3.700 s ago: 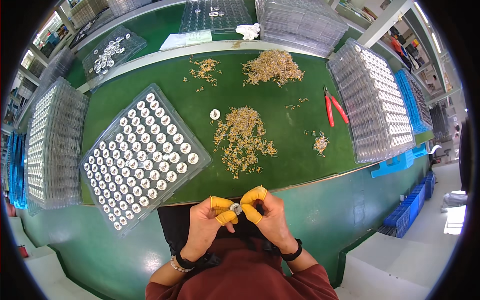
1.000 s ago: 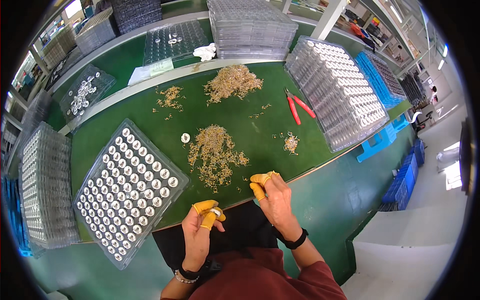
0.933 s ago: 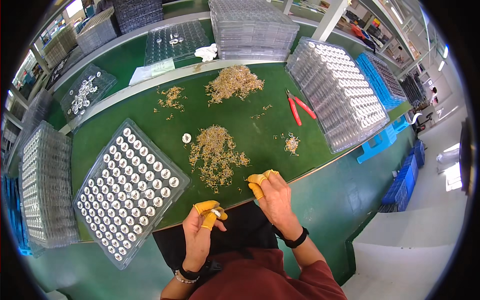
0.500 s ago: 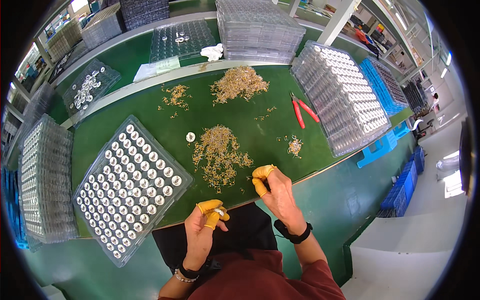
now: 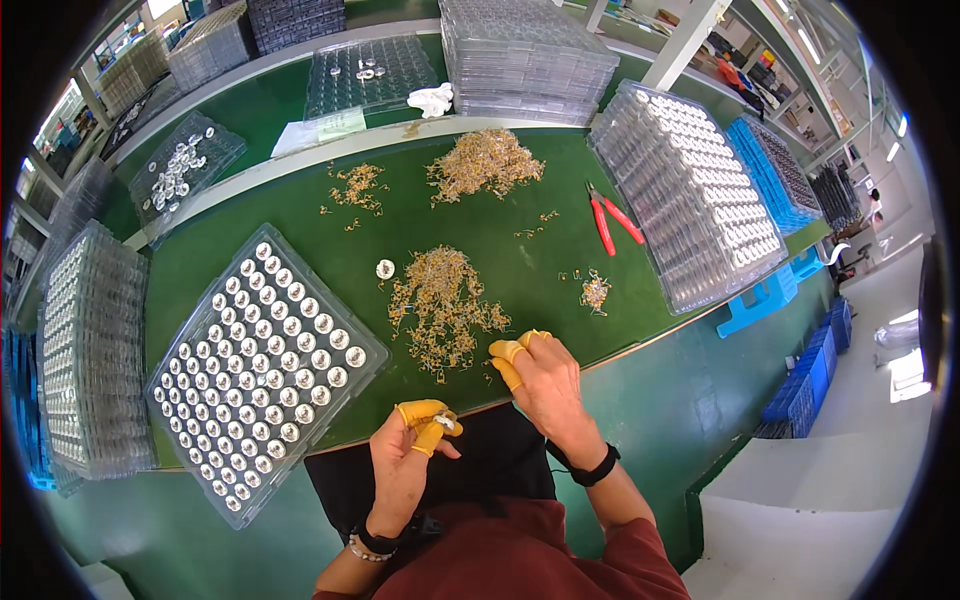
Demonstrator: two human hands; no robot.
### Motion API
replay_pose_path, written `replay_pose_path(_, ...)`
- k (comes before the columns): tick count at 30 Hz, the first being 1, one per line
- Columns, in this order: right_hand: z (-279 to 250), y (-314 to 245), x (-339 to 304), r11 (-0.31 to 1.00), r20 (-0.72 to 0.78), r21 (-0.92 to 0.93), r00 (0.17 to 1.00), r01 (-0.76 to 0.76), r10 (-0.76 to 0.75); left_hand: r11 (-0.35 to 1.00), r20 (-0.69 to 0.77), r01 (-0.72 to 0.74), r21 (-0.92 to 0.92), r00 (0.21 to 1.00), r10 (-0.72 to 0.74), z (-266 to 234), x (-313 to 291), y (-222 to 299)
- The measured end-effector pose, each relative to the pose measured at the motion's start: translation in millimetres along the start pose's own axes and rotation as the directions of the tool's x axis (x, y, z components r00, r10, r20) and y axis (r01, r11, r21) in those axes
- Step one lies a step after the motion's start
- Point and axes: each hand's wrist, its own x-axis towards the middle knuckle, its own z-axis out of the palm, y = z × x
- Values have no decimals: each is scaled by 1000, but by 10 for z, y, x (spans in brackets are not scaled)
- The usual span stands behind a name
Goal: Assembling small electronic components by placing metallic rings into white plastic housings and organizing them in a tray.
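My left hand (image 5: 400,455), with yellow finger cots, pinches a small silvery-white round part (image 5: 446,423) above the table's near edge. Yellow cots also cover fingertips of my right hand (image 5: 548,388), which is closed in a pinch beside the near pile of small wire-legged components (image 5: 440,315); whatever lies between those fingertips is too small to make out. To the left, a clear plastic tray (image 5: 375,358) carries rows of similar silvery round parts. One loose round part (image 5: 385,268) rests between that tray and the pile.
A larger component pile (image 5: 487,165) lies farther back, with small heaps at left (image 5: 358,188) and right (image 5: 595,292). Red-handled cutters (image 5: 603,228) lie beside a tall stack of filled trays (image 5: 680,220). Another tray stack (image 5: 100,350) stands far left.
My right hand has shifted slightly left, nearer the component pile. My left hand stays almost in place, and the round part in its fingers looks slightly turned.
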Motion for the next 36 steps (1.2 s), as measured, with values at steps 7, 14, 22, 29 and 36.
replay_pose_path(7,-32,11,52,984,147,-119,983,132,-114,1000,-14,18,20,1000,-18,-8,-8,-21)
replay_pose_path(14,-122,-125,20,932,252,310,962,-185,108,996,-51,88,16,995,-88,-29,-4,7)
replay_pose_path(22,17,-262,-236,604,279,703,927,-376,253,993,31,112,-45,993,-111,-28,-33,-8)
replay_pose_path(29,87,-388,-434,534,263,747,913,-397,311,988,37,136,-69,990,-134,0,-66,-6)
replay_pose_path(36,93,-440,-436,613,230,715,941,-336,247,988,34,145,-60,989,-143,4,-89,25)
